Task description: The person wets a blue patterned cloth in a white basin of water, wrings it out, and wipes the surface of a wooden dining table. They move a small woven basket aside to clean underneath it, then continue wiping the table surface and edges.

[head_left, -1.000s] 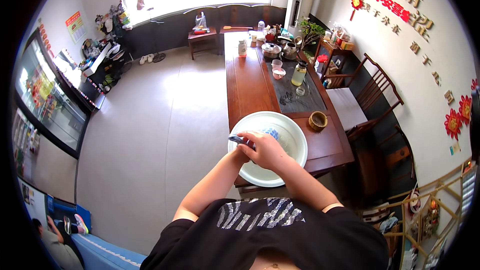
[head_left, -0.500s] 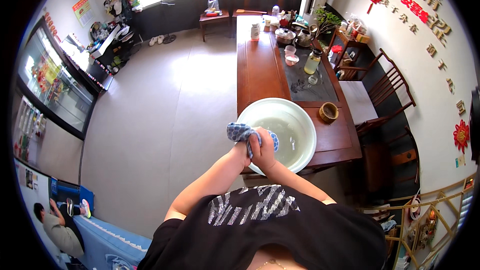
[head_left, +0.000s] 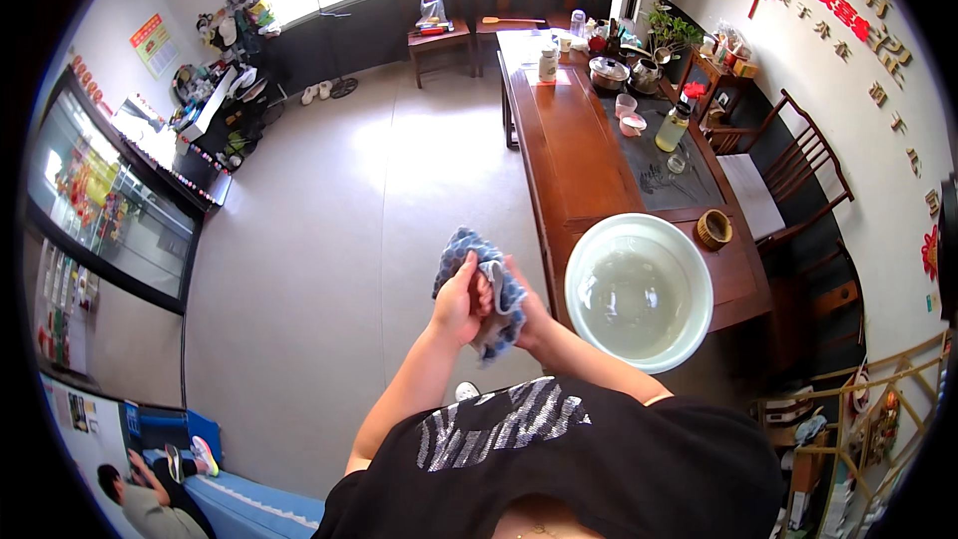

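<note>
Between my two hands is a blue patterned cloth (head_left: 463, 246), bunched and partly unfolded, with a loose end hanging toward me. My left hand (head_left: 458, 301) is closed on it, thumb up. On the other side, my right hand (head_left: 535, 315) grips the cloth's right part, its fingers slightly blurred and partly behind the fabric. Both hands are over the floor, left of a large pale basin (head_left: 703, 311) of water. The basin stands at the near end of a brown wooden table (head_left: 567, 145).
A woven cup (head_left: 713, 230) stands beyond the basin. Farther along the table are a jug of yellowish liquid (head_left: 673, 130), small cups and pots. Wooden chairs (head_left: 783, 160) line the right side. At lower left, a person (head_left: 150, 499) lies on a blue couch (head_left: 249, 501).
My hands and the cloth have moved left, from over the basin's edge to above the floor. The cloth, twisted tight before, is now looser and more spread. The view has shifted left.
</note>
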Demonstrator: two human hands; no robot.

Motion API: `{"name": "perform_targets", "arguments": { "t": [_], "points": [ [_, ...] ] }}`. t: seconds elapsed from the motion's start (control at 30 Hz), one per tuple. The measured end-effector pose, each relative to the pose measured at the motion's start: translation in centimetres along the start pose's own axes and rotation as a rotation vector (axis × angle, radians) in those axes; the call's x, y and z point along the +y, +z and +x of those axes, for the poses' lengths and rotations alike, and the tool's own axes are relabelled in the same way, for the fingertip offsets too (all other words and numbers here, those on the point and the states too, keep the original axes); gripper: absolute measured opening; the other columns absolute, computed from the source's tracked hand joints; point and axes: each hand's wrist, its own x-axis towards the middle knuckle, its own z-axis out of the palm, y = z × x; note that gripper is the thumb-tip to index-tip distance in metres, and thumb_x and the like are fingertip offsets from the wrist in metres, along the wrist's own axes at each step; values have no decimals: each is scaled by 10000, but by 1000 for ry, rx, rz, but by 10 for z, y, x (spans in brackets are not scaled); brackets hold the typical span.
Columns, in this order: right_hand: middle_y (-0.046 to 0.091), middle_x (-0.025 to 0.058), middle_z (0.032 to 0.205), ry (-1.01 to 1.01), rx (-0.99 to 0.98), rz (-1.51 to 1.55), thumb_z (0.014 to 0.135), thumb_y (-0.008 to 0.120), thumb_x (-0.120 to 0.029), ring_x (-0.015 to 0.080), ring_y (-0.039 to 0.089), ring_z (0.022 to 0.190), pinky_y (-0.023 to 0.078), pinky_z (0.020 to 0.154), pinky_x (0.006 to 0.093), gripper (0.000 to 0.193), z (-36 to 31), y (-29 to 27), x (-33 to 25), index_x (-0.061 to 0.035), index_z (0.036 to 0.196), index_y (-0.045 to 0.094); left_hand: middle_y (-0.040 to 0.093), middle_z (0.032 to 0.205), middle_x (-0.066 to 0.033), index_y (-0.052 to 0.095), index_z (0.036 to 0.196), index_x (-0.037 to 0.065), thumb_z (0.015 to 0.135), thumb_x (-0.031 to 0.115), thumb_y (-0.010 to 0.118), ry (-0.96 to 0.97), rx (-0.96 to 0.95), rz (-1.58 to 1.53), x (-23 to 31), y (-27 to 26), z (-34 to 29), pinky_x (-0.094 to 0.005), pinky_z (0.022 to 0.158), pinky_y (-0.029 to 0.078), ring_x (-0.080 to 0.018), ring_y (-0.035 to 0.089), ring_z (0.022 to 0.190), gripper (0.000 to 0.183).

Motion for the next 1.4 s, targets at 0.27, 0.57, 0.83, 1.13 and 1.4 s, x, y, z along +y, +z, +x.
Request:
{"name": "perform_targets", "arguments": {
  "t": [0.27, 0.57, 0.83, 1.13, 1.4],
  "points": [
    [637, 89, 931, -264, 546, -13, 1027, 429, -338, 198, 633, 832, 545, 758, 352, 308, 98, 5, 66, -68, 1069, 572, 593, 900, 20, 623, 1028, 2, 1042, 265, 447, 529, 122, 618, 9, -91, 32, -217, 677, 461, -59, 530, 783, 317],
    [651, 158, 1091, -1111, 1217, -401, 1003, 464, -419, 297, 644, 969, 502, 871, 417, 450, 121, -51, -64, -24, 1196, 564, 418, 1429, -202, 510, 1343, 85, 932, 423, 589, 514, -272, 1356, 68, -129, 66, -448, 1120, 296, -352, 346, 1368, 537],
    [389, 168, 1489, -454, 2185, -1698, 980, 455, -405, 359, 369, 1356, 290, 1107, 494, 534, 129, -236, -126, -93, 1413, 434, 443, 1426, -133, 522, 1348, 89, 958, 324, 590, 344, -191, 1032, 137, -118, 115, -369, 1070, 364, -228, 388, 1352, 461],
    [28, 87, 1627, 191, 1421, -2230, 972, 378, -522, 323, 19, 1491, 48, 1191, 471, 715, 241, -284, -209, -171, 1552, 154, 609, 1257, -82, 557, 1310, 55, 998, 262, 541, 171, 121, 816, 202, -149, 265, -304, 1005, 391, -165, 518, 1217, 375],
    [-22, 89, 1626, 174, 1077, -2258, 967, 445, -483, 319, -44, 1491, 26, 1195, 469, 732, 427, -311, -346, -183, 1554, 125, 617, 1228, -65, 537, 1325, 92, 1011, 300, 504, -12, 36, 823, 231, -93, 409, -358, 986, 427, -184, 562, 1180, 378]
  ]
}}
